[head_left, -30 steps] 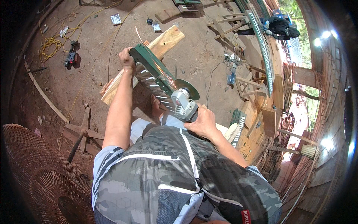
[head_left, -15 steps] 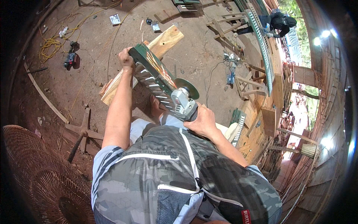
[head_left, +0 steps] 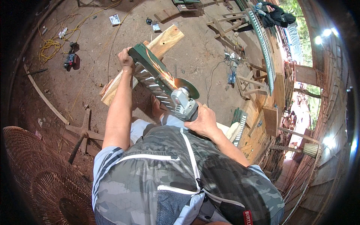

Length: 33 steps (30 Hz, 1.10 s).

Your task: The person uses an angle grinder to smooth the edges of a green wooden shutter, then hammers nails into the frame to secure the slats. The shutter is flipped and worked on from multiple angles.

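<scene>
My right hand (head_left: 203, 120) is wrapped round the rear body of a grey angle grinder (head_left: 182, 103). The grinder's dark disc (head_left: 187, 88) meets a dark green metal piece (head_left: 144, 58) with a row of short pale prongs along its near side. Orange sparks (head_left: 159, 67) stream from the contact along the piece toward its far left end. At that end my left hand (head_left: 126, 59) grips the green piece, with the fingers partly hidden behind it. A light wooden beam (head_left: 167, 40) lies crosswise beneath the piece.
A large mesh fan (head_left: 48, 180) stands at lower left. Yellow cord (head_left: 50, 47) and a cordless power tool (head_left: 70, 56) lie on the ground. At right, wooden trestles (head_left: 253, 87) stand near a long green slatted strip (head_left: 262, 48), where a person in dark clothes (head_left: 277, 17) bends over.
The grinder has shifted slightly left along the green piece, its sparks still flying. The left hand has barely moved. The person at the far right has moved farther away along the strip.
</scene>
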Available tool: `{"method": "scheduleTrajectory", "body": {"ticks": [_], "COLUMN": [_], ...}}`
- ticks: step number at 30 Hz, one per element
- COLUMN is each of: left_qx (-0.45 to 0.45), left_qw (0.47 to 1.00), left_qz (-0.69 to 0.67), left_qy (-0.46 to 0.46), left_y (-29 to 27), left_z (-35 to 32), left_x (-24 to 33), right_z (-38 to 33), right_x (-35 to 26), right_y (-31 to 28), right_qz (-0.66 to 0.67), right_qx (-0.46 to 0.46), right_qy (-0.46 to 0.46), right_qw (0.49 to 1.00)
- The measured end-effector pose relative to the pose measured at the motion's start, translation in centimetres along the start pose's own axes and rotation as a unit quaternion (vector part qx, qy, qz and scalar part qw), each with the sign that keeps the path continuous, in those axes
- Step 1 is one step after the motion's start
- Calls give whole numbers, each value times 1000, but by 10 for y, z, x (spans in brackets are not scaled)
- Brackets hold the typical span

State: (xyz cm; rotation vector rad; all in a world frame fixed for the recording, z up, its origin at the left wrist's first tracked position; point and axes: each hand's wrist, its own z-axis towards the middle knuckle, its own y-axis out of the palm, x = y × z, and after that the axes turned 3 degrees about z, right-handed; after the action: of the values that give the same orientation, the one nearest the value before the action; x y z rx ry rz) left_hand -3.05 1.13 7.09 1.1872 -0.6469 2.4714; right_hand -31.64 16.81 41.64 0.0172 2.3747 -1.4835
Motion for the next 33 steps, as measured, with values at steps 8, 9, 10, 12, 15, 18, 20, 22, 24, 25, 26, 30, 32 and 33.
{"method": "scheduleTrajectory", "body": {"ticks": [8, 9, 10, 12, 15, 18, 20, 22, 24, 25, 26, 30, 32, 33], "left_qx": [4, 4, 3, 9, 16, 7, 7, 8, 6, 4, 3, 14, 11, 8], "left_qw": [999, 999, 999, 999, 999, 999, 999, 999, 1000, 1000, 1000, 998, 999, 999], "left_qz": [37, 39, 40, 41, 35, 24, 25, 9, 4, 8, 13, 54, 34, 28], "left_qy": [28, 28, 28, 29, 30, 29, 27, 30, 24, 16, 9, 42, 29, 21], "left_y": [-5, -6, -6, -8, -8, -9, -7, -6, -2, -1, 1, 1, 1, 0], "left_z": [1, 2, 2, 3, 5, 6, 5, 4, 1, -1, -2, -2, -1, -2], "left_x": [4, 5, 7, 11, 16, 14, 14, 7, 0, -2, -5, -1, 1, -1], "right_z": [0, -1, -1, -1, -2, -2, -2, -2, -2, -2, -2, -1, -1, -1], "right_x": [-4, -3, -3, -3, -3, -4, -2, -4, -3, 0, 1, 1, 2, 2], "right_y": [-2, -2, -3, -3, -2, -1, 0, 0, 0, 2, 3, 2, 4, 4], "right_qz": [-18, -16, -15, -16, -21, -22, -18, -18, -16, -13, -11, -19, -20, -14], "right_qx": [3, 2, 1, -1, 1, 8, 14, 11, 9, 9, 8, 3, 12, 11], "right_qy": [-4, -5, -7, -7, -5, -9, -11, -11, -13, -14, -16, -2, -5, -8], "right_qw": [1000, 1000, 1000, 1000, 1000, 1000, 1000, 1000, 1000, 1000, 1000, 1000, 1000, 1000]}}
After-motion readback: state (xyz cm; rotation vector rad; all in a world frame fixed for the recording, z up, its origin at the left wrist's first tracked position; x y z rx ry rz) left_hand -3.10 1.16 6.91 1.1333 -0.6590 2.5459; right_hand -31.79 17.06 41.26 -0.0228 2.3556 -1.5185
